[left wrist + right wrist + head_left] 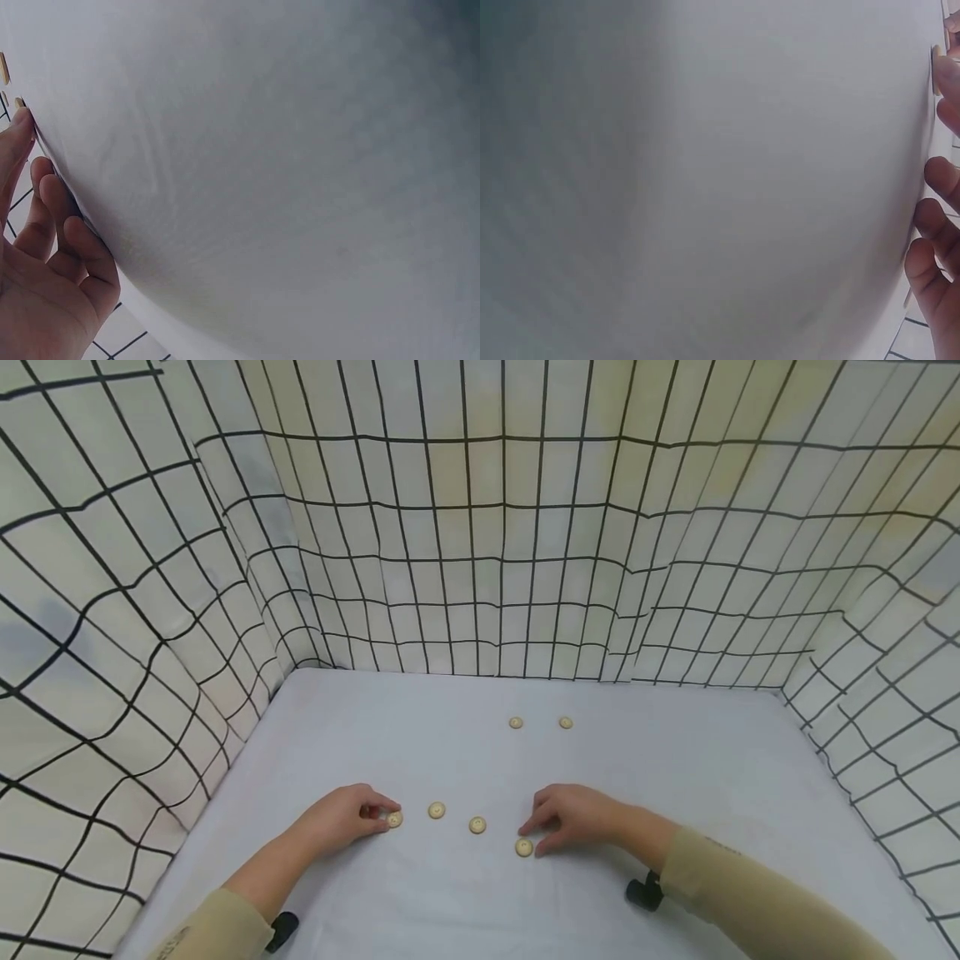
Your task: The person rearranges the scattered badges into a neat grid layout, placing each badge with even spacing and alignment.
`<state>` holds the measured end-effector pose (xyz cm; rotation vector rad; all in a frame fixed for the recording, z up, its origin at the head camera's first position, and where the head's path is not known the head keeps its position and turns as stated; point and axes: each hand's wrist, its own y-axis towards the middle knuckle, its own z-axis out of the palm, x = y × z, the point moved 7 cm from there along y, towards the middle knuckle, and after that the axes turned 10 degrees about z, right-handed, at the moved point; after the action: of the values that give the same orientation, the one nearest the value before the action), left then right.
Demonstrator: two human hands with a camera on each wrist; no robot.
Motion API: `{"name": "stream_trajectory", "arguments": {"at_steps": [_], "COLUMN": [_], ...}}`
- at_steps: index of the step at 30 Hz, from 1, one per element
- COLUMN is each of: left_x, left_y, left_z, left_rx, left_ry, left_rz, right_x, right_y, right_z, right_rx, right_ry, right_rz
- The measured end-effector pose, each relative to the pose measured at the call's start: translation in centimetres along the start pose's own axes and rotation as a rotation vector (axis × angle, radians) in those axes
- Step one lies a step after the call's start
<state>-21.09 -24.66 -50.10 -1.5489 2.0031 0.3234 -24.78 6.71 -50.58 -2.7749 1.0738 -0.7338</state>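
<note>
A loose row of round, cream-coloured buttons crosses the white cloth in the head view. My left hand (348, 814) pinches the leftmost button (394, 819) at its edge between thumb and index finger. At the row's other end, my right hand (576, 818) has its thumb and index finger on either side of a button (523, 847), with a small gap at the thumb. That button lies flat on the cloth. Between the hands are two more buttons, one at left (437, 810) and one at right (477, 825). The left wrist view shows the left fingers (94, 251) low against the cloth.
Farther back on the table (390, 718) lie two similar buttons, one left (516, 722) and one right (566, 722). Pale walls with a black grid (480, 527) enclose the table at the back and both sides. A dark strap piece (645, 892) hangs beneath the right wrist.
</note>
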Motion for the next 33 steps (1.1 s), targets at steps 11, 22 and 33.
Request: {"name": "stream_trajectory", "arguments": {"at_steps": [11, 22, 33], "left_x": [0.3, 0.2, 0.0], "left_y": [-0.1, -0.2, -0.2], "left_z": [0.2, 0.2, 0.2], "left_rx": [0.012, 0.010, 0.013], "left_ry": [0.014, 0.013, -0.003], "left_rz": [-0.011, -0.007, -0.006], "right_x": [0.8, 1.5, 1.4], "right_y": [0.1, 0.2, 0.4], "right_z": [0.2, 0.4, 0.4], "right_rx": [-0.016, -0.002, 0.015], "right_ry": [-0.039, -0.058, -0.027], "right_rz": [-0.056, -0.055, -0.035]}}
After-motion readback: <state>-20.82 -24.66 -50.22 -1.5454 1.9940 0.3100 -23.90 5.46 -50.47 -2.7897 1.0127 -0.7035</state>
